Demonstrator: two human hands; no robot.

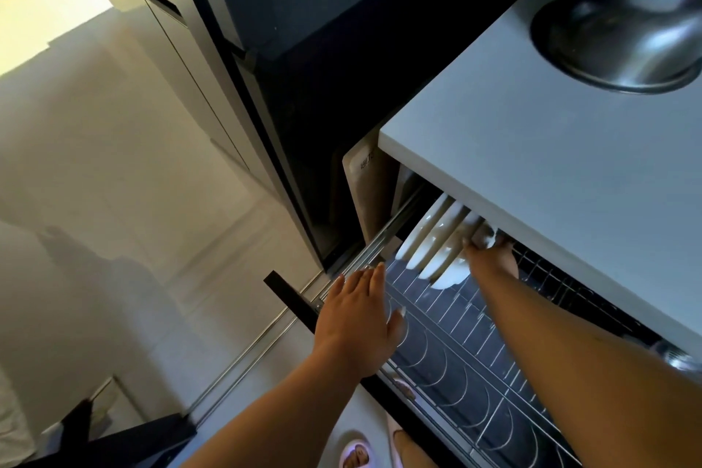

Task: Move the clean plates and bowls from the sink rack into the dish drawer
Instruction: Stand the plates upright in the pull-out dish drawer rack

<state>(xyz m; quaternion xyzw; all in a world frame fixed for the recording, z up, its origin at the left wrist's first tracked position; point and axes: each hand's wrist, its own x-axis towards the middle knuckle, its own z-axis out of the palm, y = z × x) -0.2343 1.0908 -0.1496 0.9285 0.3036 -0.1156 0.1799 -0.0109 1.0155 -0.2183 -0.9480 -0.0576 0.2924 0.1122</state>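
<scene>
placing step, in the drawer [475,361] pulled out under the counter [532,171]. right hand [492,253] reaches deep to the far end, fingers curled on the rim of a white plate [479,236] being set on edge; the counter lip hides part of the grip. just left of that hand, more plates [433,239] already stand upright in a close row, glossy white, thin-rimmed, likely ceramic. left hand [359,319] flat and relaxed, fingers straight, holds nothing; it lies over the drawer's near rail, though contact is not clear. drawer floor between the hands is chrome wire: straight rods plus curved hoops for slots, dark tray beneath. above the right hand on the counter sits a shiny steel bowl [626,46]. sink rack not in view. next move, by my read: seat the rim between two wires, let go slowly so it doesn't knock its neighbours, then withdraw under the lip.
</scene>
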